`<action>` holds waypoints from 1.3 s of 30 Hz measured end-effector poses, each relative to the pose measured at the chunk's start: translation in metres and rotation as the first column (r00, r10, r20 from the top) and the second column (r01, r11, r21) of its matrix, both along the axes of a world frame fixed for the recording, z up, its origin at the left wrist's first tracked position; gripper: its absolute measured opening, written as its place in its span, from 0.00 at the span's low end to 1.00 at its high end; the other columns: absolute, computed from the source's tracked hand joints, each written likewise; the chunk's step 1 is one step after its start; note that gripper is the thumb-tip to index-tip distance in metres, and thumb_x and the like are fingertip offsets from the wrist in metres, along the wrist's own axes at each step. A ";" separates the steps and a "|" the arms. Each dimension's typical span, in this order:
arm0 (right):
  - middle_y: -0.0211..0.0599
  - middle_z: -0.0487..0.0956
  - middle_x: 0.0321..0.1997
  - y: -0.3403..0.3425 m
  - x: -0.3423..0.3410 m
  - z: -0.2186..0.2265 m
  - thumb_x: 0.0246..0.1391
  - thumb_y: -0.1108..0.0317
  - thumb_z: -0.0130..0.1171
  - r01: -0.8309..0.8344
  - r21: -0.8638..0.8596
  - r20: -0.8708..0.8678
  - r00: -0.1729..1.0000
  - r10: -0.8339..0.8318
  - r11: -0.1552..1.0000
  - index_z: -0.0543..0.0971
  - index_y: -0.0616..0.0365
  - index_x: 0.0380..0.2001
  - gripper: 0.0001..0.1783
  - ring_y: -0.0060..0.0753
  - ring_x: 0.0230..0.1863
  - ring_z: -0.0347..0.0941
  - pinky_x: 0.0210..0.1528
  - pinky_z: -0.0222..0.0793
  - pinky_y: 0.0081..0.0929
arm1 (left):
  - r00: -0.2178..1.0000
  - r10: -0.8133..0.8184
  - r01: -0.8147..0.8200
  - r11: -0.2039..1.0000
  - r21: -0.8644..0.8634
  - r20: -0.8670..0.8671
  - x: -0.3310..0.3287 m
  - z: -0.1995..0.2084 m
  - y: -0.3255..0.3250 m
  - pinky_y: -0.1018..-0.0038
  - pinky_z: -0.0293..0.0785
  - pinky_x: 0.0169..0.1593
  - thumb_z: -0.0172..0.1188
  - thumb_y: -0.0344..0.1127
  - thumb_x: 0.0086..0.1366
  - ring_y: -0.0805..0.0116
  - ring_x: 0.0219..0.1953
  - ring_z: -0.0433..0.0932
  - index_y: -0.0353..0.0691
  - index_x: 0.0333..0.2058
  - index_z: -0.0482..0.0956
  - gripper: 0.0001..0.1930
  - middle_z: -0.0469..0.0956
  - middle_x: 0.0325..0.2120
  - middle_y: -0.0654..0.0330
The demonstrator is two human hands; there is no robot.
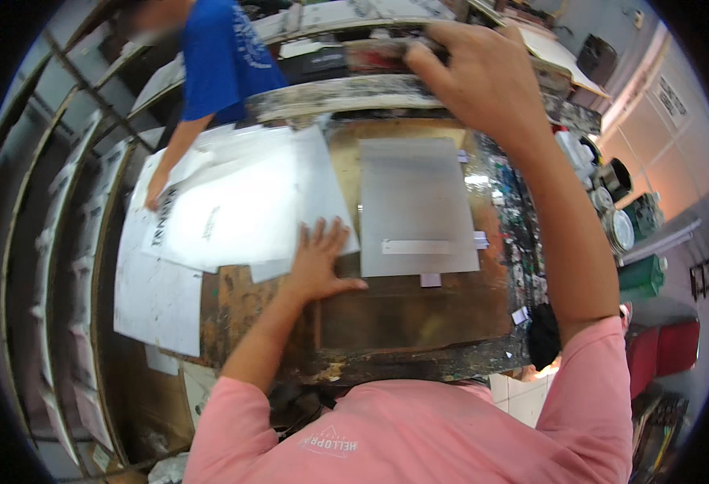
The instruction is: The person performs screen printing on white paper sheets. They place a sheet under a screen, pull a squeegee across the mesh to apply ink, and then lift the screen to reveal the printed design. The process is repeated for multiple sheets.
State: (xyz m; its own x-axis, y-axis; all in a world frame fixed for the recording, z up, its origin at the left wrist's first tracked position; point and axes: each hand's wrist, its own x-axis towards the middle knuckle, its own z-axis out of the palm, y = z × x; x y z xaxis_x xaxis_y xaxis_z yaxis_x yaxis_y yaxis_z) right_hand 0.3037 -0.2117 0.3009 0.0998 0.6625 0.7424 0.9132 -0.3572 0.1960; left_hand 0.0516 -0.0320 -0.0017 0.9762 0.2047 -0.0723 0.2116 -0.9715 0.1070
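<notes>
My left hand (320,264) lies flat, fingers spread, on the lower corner of a stack of white sheets (233,202) at the edge of a stained printing table (419,323). A grey rectangular sheet (415,202) rests on the table's middle, held with strips of white tape. My right hand (475,73) reaches far forward and grips the paint-caked frame (338,93) lifted at the table's far side. Whether that frame is a screen or a squeegee bar is hard to tell.
A person in a blue shirt (221,52) stands at the far left with a hand on the white sheets. Drying racks (56,242) curve along the left. Paint cans (617,222) and green and red containers (653,323) stand at the right.
</notes>
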 end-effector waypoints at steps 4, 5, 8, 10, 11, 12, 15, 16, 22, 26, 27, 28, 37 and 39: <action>0.20 0.63 0.16 0.003 0.001 0.010 0.75 0.46 0.41 0.062 -0.211 -0.300 0.946 -0.125 0.976 0.71 0.45 0.19 0.29 0.27 0.20 0.56 0.51 0.70 0.47 | 0.957 -0.151 0.196 0.966 -0.168 0.246 0.073 -0.018 -0.114 0.35 0.32 0.81 0.60 0.90 0.49 0.36 0.83 0.44 0.35 0.78 0.61 0.72 0.51 0.81 0.43; 0.20 0.62 0.15 0.004 0.001 0.008 0.75 0.45 0.40 0.068 -0.135 -0.237 0.967 -0.099 0.988 0.70 0.45 0.19 0.29 0.26 0.19 0.55 0.52 0.70 0.46 | 0.966 -0.157 0.191 0.969 -0.158 0.207 0.088 -0.021 -0.131 0.34 0.33 0.81 0.58 0.91 0.49 0.35 0.82 0.46 0.35 0.77 0.63 0.72 0.53 0.80 0.43; 0.20 0.62 0.15 0.005 0.006 0.004 0.76 0.45 0.39 0.025 -0.100 -0.201 0.979 -0.045 0.995 0.70 0.45 0.18 0.30 0.26 0.19 0.55 0.54 0.71 0.48 | 0.943 -0.206 0.256 0.951 -0.174 0.261 0.121 -0.021 -0.167 0.32 0.36 0.80 0.53 0.94 0.49 0.33 0.80 0.52 0.34 0.74 0.67 0.71 0.58 0.78 0.42; 0.20 0.62 0.15 0.005 0.015 0.003 0.76 0.45 0.39 0.008 -0.106 -0.216 0.976 -0.031 0.994 0.69 0.45 0.18 0.31 0.26 0.19 0.55 0.55 0.71 0.49 | 0.946 -0.235 0.278 0.943 -0.183 0.225 0.129 -0.016 -0.172 0.32 0.38 0.80 0.52 0.94 0.49 0.33 0.79 0.54 0.34 0.74 0.68 0.71 0.59 0.77 0.41; 0.20 0.62 0.15 0.005 0.019 0.003 0.76 0.45 0.39 -0.002 -0.108 -0.222 0.975 -0.023 0.994 0.69 0.45 0.17 0.31 0.26 0.19 0.55 0.55 0.71 0.50 | 0.944 -0.248 0.289 0.940 -0.183 0.218 0.130 -0.014 -0.171 0.32 0.39 0.80 0.51 0.94 0.50 0.32 0.79 0.54 0.33 0.74 0.68 0.71 0.59 0.77 0.41; 0.20 0.62 0.15 0.005 0.023 0.003 0.76 0.45 0.39 -0.007 -0.108 -0.226 0.974 -0.017 0.994 0.69 0.45 0.17 0.31 0.26 0.18 0.55 0.56 0.71 0.50 | 0.943 -0.263 0.299 0.938 -0.176 0.202 0.129 -0.013 -0.170 0.31 0.40 0.79 0.51 0.94 0.50 0.32 0.79 0.55 0.33 0.74 0.68 0.71 0.59 0.77 0.41; 0.21 0.62 0.15 0.006 0.027 0.004 0.77 0.45 0.38 -0.028 -0.109 -0.228 0.974 0.002 0.994 0.69 0.45 0.17 0.32 0.25 0.18 0.56 0.57 0.72 0.52 | 0.932 -0.278 0.324 0.926 -0.194 0.231 0.126 -0.018 -0.171 0.30 0.43 0.78 0.50 0.93 0.51 0.32 0.78 0.57 0.34 0.75 0.66 0.70 0.59 0.77 0.41; 0.21 0.62 0.15 0.006 0.026 0.006 0.77 0.45 0.38 -0.031 -0.106 -0.232 0.973 0.006 0.994 0.68 0.45 0.16 0.32 0.25 0.18 0.56 0.58 0.72 0.53 | 0.911 -0.276 0.342 0.921 -0.187 0.307 0.126 -0.022 -0.174 0.29 0.44 0.78 0.50 0.93 0.51 0.32 0.77 0.57 0.34 0.75 0.66 0.70 0.59 0.77 0.41; 0.21 0.62 0.14 0.012 0.015 0.013 0.78 0.44 0.37 -0.031 -0.109 -0.282 0.959 -0.001 0.994 0.68 0.45 0.15 0.34 0.25 0.17 0.56 0.61 0.72 0.56 | 0.909 -0.109 0.282 0.872 -0.401 0.402 0.117 0.018 -0.157 0.43 0.54 0.79 0.73 0.76 0.53 0.35 0.77 0.59 0.38 0.77 0.64 0.63 0.60 0.77 0.42; 0.38 0.78 0.29 -0.007 -0.008 -0.028 0.68 0.44 0.53 -0.014 0.032 -0.223 0.975 0.020 0.999 0.78 0.56 0.35 0.24 0.43 0.31 0.74 0.53 0.69 0.54 | 0.453 0.821 0.062 0.359 -0.931 0.347 0.054 0.100 -0.075 0.67 0.83 0.56 0.85 0.39 0.53 0.58 0.54 0.82 0.35 0.74 0.62 0.54 0.75 0.65 0.52; 0.46 0.86 0.36 -0.020 -0.021 -0.048 0.63 0.43 0.61 0.000 0.041 -0.182 0.983 0.007 0.999 0.83 0.62 0.45 0.28 0.52 0.38 0.83 0.49 0.67 0.52 | 0.429 0.765 0.220 0.428 -0.877 0.481 0.027 0.115 -0.057 0.67 0.82 0.54 0.74 0.35 0.67 0.68 0.55 0.81 0.37 0.76 0.61 0.43 0.81 0.54 0.55; 0.46 0.84 0.39 -0.034 -0.035 -0.072 0.64 0.44 0.62 -0.018 -0.041 -0.204 0.979 0.010 0.999 0.80 0.61 0.50 0.28 0.50 0.41 0.80 0.49 0.66 0.50 | 0.427 0.717 0.475 0.340 -0.811 0.551 0.003 0.118 -0.045 0.70 0.83 0.55 0.86 0.44 0.56 0.61 0.52 0.84 0.38 0.79 0.57 0.58 0.80 0.59 0.49; 0.40 0.83 0.39 -0.103 -0.099 -0.244 0.58 0.49 0.71 -0.230 -0.410 -0.637 0.765 -0.097 0.882 0.85 0.51 0.45 0.21 0.50 0.45 0.80 0.50 0.76 0.48 | 0.769 0.529 -0.458 0.847 -0.268 0.360 -0.064 -0.012 -0.062 0.52 0.58 0.66 0.87 0.67 0.28 0.52 0.54 0.73 0.37 0.60 0.84 0.59 0.76 0.47 0.55; 0.39 0.82 0.43 -0.100 -0.102 -0.256 0.54 0.51 0.74 -0.206 -0.377 -0.609 0.790 -0.074 0.903 0.84 0.52 0.48 0.23 0.48 0.46 0.79 0.50 0.77 0.47 | 0.771 0.497 -0.451 0.868 -0.209 0.399 -0.065 -0.020 -0.060 0.51 0.54 0.67 0.87 0.69 0.26 0.52 0.55 0.71 0.35 0.60 0.85 0.62 0.74 0.48 0.56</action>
